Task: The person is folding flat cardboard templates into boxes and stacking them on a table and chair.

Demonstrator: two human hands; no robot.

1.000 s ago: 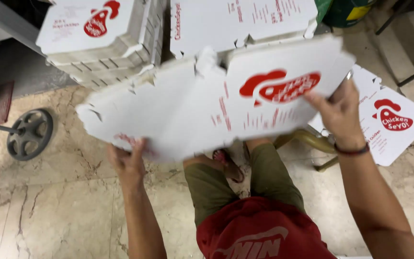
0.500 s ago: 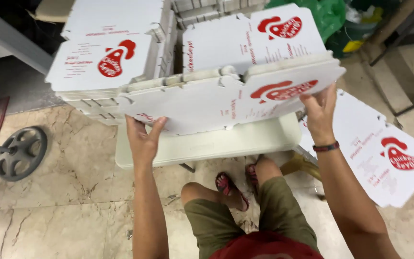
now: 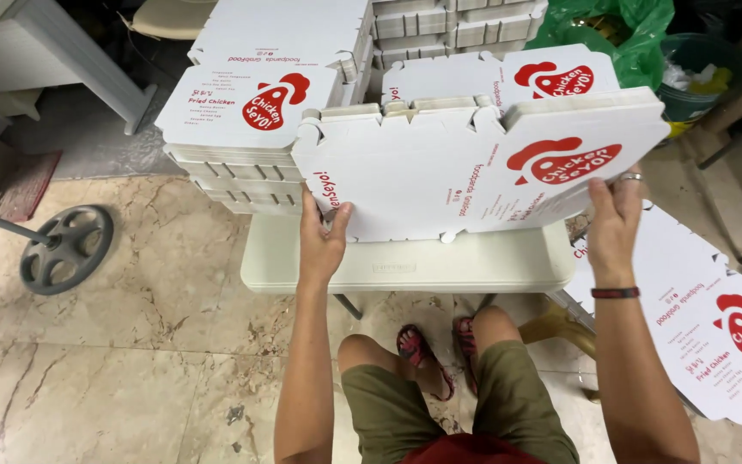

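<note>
I hold a thick bundle of flat white cardboard boxes with red print (image 3: 440,172) in both hands, its far edge up at about chest height. My left hand (image 3: 321,236) grips the lower left edge. My right hand (image 3: 616,219) grips the lower right edge; it wears a ring, and a dark band circles the wrist. The bundle hovers over a small pale plastic table (image 3: 405,262) in front of my knees.
Stacks of the same flat boxes (image 3: 251,129) stand on the far side of the table. More flat boxes (image 3: 714,326) lie at my right. A grey wheel (image 3: 66,249) rests on the marble floor at left; a green bag (image 3: 629,26) is behind.
The bundle has swung from lying tilted across my lap to standing more upright over the table, and my hands have shifted to its lower edges. My view has tipped forward.
</note>
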